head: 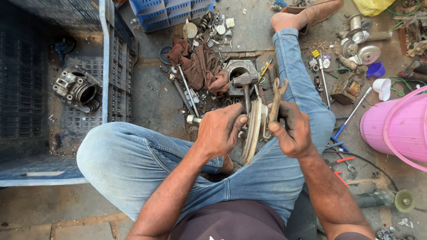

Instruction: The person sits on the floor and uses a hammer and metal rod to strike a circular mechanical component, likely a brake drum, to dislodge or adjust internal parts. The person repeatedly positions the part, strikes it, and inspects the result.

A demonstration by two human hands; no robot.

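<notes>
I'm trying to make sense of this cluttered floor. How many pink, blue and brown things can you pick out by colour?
Pink: 1, the bucket
Blue: 3, the big crate, the small crate, the little cup
Brown: 1, the rag
Total: 5

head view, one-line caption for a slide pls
Seated person's left hand and right hand grip a round metal disc part above a hammer.

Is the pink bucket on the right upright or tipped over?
Tipped. The pink bucket lies on its side on the ground, its rim facing right and its side wall towards the camera; its contents cannot be seen.
</notes>
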